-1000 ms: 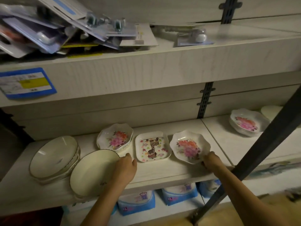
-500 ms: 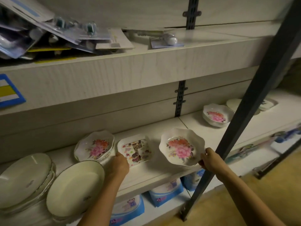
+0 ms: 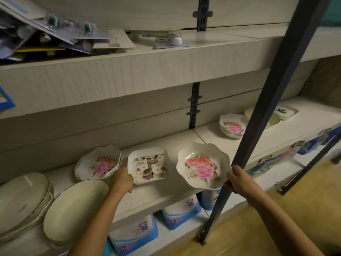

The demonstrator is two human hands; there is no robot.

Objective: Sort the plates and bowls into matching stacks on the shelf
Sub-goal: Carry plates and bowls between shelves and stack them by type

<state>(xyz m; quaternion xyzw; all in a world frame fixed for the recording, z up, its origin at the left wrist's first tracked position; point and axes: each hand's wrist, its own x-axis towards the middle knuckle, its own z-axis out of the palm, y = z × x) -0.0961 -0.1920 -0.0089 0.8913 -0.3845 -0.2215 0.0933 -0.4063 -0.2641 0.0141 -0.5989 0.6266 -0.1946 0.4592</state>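
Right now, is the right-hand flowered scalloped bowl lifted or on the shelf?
Lifted: right hand grips the scalloped flowered bowl over the shelf edge.

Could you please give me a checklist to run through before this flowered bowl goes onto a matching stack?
1. Right hand grips bowl rim: ok.
2. Bowl clear of shelf: ok.
3. Matching stack in sight: ok, left stack and right stack both show the same flowers.
4. Way to right stack free: cannot tell, post crosses it in this view.
5. Left hand holding square plate: cannot tell.
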